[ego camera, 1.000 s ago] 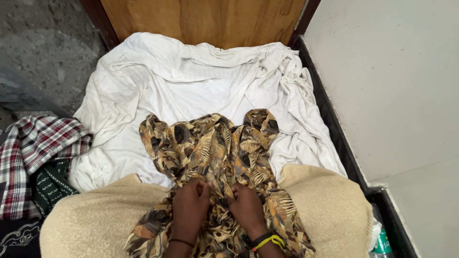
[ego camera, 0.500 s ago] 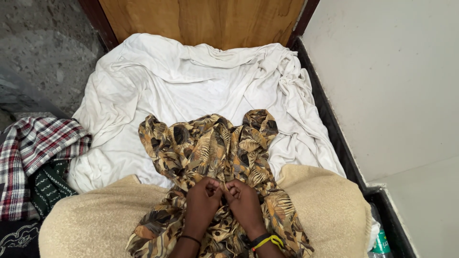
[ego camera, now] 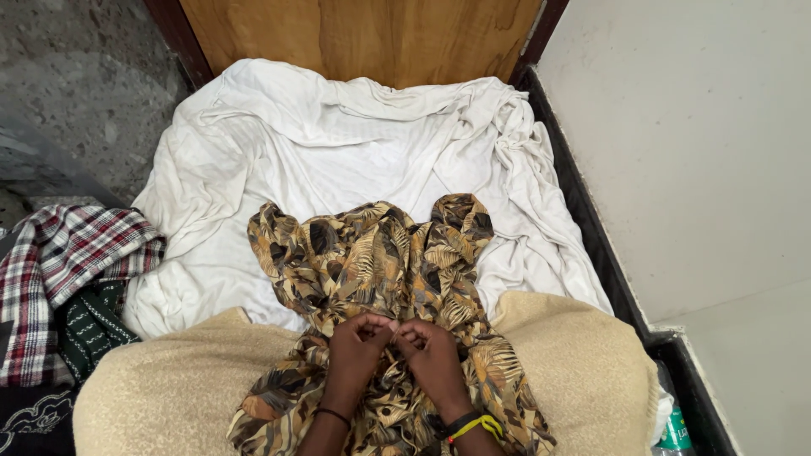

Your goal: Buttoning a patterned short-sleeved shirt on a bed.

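A: What is hard to make out?

B: The fingertips of the left hand (ego camera: 359, 350) and right hand (ego camera: 432, 355) curl into the leaf-print garment (ego camera: 380, 270), each grip pinching a fold of it; the forearms are cut off at the bottom edge.

A: What has changed?

B: A second ago both hands lay flat on the cloth; now they are bunched together, knuckles touching.

A: And the room around?

B: The garment lies across the beige blanket (ego camera: 169, 388) onto the white sheet (ego camera: 338, 160), which stays bare up to the wooden panel (ego camera: 355, 34). A plaid cloth (ego camera: 68, 270) sits at the left.
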